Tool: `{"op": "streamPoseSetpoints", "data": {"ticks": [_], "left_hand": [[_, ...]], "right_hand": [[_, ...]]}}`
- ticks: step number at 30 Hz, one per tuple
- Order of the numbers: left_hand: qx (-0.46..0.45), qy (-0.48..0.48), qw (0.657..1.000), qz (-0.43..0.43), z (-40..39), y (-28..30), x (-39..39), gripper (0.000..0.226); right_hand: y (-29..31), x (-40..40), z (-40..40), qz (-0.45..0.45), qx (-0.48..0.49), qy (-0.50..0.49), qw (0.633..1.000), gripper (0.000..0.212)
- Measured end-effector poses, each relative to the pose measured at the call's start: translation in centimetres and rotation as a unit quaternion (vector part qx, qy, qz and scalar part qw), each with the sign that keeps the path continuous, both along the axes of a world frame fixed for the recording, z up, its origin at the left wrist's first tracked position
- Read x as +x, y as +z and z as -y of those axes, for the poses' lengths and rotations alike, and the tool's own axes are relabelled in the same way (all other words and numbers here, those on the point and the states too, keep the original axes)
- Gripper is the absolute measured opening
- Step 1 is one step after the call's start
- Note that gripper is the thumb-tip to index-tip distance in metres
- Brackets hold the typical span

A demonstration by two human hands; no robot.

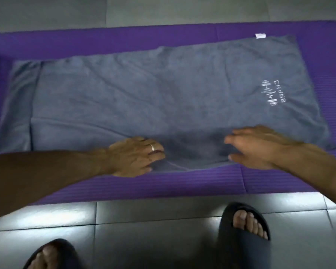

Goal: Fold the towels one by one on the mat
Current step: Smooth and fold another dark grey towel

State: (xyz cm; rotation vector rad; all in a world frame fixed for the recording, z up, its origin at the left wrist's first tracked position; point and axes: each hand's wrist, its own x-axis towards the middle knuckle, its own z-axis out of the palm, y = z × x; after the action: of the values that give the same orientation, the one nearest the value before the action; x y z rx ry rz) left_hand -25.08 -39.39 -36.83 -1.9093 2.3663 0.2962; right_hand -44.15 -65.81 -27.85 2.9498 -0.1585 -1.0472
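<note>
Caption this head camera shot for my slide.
Both hands, left hand and right hand, smooth a grey towel on the purple mat.

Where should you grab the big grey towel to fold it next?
Probably the near long edge of the grey towel, one hand toward each near corner, coming from the person's side. It lies spread lengthwise across the purple mat, and the left hand and right hand are already at that edge.

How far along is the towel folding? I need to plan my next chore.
Early. Done: the grey towel lies spread on the purple mat, one layer over another at its left end. In hand: the left hand and right hand rest on its near edge. Left: the remaining folds; no other towels clearly show.
</note>
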Motion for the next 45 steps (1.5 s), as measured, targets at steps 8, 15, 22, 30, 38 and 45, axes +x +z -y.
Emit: {"op": "streamPoseSetpoints", "data": {"ticks": [8, 15, 22, 30, 38, 45], "left_hand": [[-0.041, 0.167, 0.984, 0.037, -14.8, -1.4, 4.6, 0.055], [-0.171, 0.266, 0.949, 0.010, -19.9, -2.6, 4.0, 0.028], [-0.180, 0.311, 0.932, 0.044, -26.1, -3.2, 5.9, 0.027], [-0.128, 0.483, 0.865, 0.028, -32.2, -1.4, 5.4, 0.059], [-0.072, 0.506, 0.860, -0.002, -37.9, 0.1, 6.8, 0.047], [-0.095, 0.578, 0.811, -0.008, -37.0, 0.4, 5.0, 0.031]], "right_hand": [[1.4, 7.5, -10.5, -0.035, 0.025, 0.105, 0.994, 0.041], [-5.8, 13.4, -26.6, 0.172, 0.167, -0.007, 0.971, 0.039], [-8.9, 13.8, -33.6, 0.267, 0.083, -0.098, 0.955, 0.014], [-6.0, 17.9, -37.7, 0.200, 0.165, -0.008, 0.966, 0.039], [-7.1, 24.0, -40.6, 0.182, 0.209, 0.012, 0.961, 0.046], [-7.6, 28.0, -40.4, 0.202, 0.194, 0.083, 0.956, 0.033]]}}
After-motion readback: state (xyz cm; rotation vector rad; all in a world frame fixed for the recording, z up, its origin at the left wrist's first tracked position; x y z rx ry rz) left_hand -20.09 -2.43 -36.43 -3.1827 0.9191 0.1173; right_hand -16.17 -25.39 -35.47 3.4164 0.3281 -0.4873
